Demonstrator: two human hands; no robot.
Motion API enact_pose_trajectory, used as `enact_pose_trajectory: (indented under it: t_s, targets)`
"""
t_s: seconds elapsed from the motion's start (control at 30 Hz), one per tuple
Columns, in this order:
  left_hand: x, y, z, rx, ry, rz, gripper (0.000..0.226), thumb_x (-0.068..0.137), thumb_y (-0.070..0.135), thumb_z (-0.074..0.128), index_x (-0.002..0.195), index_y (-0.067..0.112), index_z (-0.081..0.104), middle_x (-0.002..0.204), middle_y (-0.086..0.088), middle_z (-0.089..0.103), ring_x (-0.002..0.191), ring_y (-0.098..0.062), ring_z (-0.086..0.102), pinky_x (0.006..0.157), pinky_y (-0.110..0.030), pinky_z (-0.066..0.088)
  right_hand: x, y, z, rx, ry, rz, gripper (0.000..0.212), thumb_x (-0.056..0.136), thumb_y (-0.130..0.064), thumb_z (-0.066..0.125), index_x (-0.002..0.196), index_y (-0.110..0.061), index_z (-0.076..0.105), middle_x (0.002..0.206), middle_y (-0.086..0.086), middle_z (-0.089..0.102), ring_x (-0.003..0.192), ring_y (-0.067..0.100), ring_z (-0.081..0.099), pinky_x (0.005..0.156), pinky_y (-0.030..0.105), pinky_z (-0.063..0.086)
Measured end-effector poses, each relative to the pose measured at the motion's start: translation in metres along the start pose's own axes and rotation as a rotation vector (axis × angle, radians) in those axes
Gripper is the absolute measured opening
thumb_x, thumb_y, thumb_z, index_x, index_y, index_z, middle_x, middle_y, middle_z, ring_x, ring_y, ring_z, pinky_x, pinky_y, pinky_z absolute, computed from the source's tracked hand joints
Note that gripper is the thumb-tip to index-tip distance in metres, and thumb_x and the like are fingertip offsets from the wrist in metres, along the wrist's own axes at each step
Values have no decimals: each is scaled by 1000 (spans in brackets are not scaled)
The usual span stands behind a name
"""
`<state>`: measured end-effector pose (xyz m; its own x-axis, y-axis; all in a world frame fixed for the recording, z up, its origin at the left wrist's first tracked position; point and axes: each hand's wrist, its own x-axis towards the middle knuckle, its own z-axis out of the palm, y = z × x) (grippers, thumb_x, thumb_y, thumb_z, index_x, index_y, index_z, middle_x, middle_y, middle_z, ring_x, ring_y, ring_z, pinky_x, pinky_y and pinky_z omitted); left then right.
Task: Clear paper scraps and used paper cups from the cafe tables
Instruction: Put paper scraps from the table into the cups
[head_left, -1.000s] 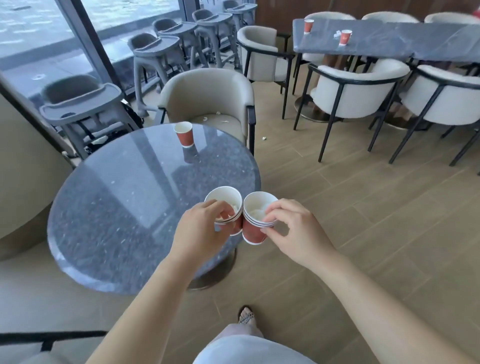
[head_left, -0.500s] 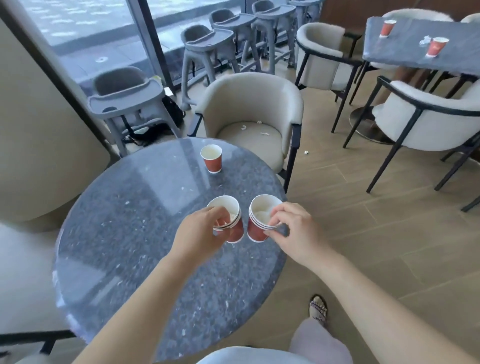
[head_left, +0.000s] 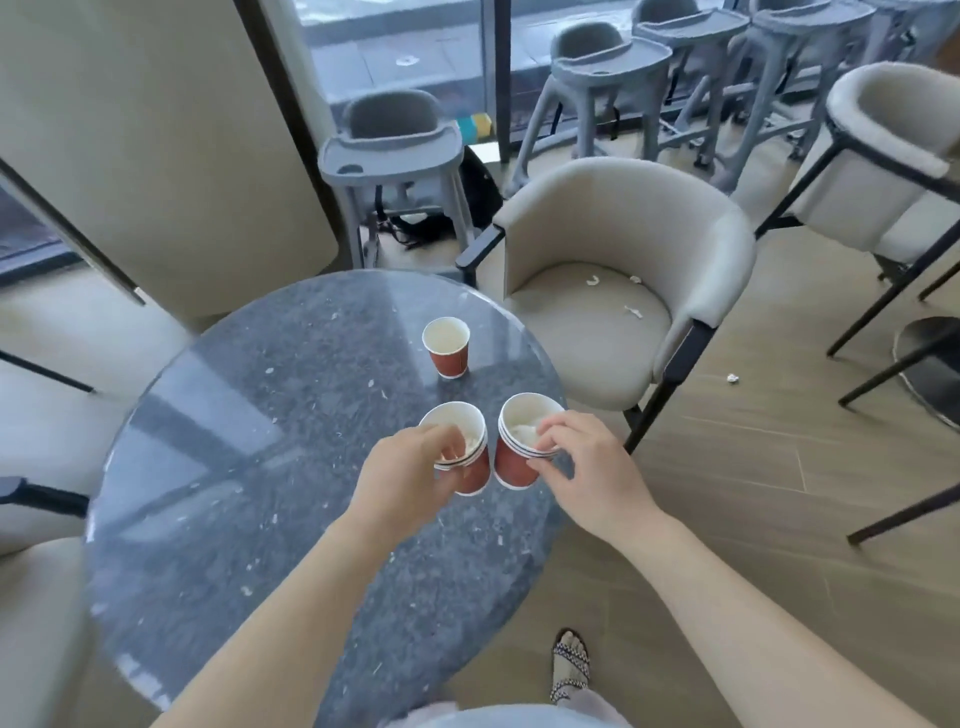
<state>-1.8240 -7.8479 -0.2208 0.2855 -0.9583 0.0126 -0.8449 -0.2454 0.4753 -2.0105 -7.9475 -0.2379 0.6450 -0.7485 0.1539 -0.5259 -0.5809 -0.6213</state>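
My left hand (head_left: 410, 470) grips a stack of red paper cups (head_left: 467, 441) by the rim, with white paper scraps inside. My right hand (head_left: 587, 467) pinches the rim of a second stack of red cups (head_left: 511, 457), also holding scraps. Both stacks hang side by side above the near right part of the round grey stone table (head_left: 260, 467). A single red paper cup (head_left: 447, 347) stands upright on the table just beyond them. Small white paper bits lie scattered over the tabletop.
A beige armchair (head_left: 623, 249) stands beyond the table's right side with paper scraps (head_left: 631, 310) on its seat. One crumpled scrap (head_left: 732, 378) lies on the wooden floor. Grey high chairs (head_left: 395, 150) line the window. More chairs stand at the right.
I have stepped closer and turned left, so the table and the single cup now lie nearer below me. Both hands still hold their cup stacks side by side.
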Motion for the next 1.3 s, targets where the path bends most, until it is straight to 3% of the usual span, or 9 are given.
enact_pose_trajectory:
  t_s: [0.2, 0.37, 0.53, 0.8, 1.1, 1.3]
  targets:
    - [13, 31, 8, -4, 61, -76, 11, 80, 20, 61, 85, 11, 56, 82, -2, 65, 80, -29, 57, 70, -42, 47, 16, 24, -13, 33, -86, -68, 13, 73, -11, 75, 80, -11, 64, 99, 0, 64, 96, 18, 55, 85, 12, 33]
    - [24, 32, 5, -3, 75, -76, 10, 76, 17, 63, 85, 13, 59, 86, 2, 66, 84, -25, 57, 72, -40, 46, 28, 28, -15, 37, -85, -106, 13, 70, -9, 76, 79, -11, 66, 95, 1, 65, 91, 19, 56, 81, 9, 30]
    - [34, 25, 3, -31, 100, -40, 10, 75, 20, 64, 84, 16, 59, 85, 4, 65, 82, -24, 58, 71, -40, 48, 34, 28, -12, 6, -87, -103, 15, 74, -12, 73, 87, -12, 68, 97, -1, 64, 93, 17, 56, 81, 15, 35]
    - [71, 8, -10, -39, 222, -104, 12, 73, 17, 68, 82, 16, 59, 83, 1, 66, 80, -25, 59, 70, -39, 48, 67, 37, -5, 6, -79, -118, 14, 70, -10, 75, 83, -10, 70, 96, 1, 65, 92, 19, 56, 81, 17, 37]
    - [134, 23, -6, 20, 310, -251, 14, 75, 20, 69, 84, 16, 59, 85, -1, 67, 82, -26, 58, 69, -38, 48, 151, 68, -15, 82, -169, -217, 12, 71, -9, 75, 80, -10, 68, 94, 1, 65, 90, 23, 57, 81, 22, 39]
    - [177, 28, 4, 89, 447, -468, 14, 77, 21, 68, 85, 17, 57, 87, -3, 67, 84, -29, 58, 71, -40, 48, 203, 105, -26, 101, -238, -297, 12, 71, -9, 75, 80, -10, 68, 94, 1, 64, 90, 23, 57, 79, 22, 40]
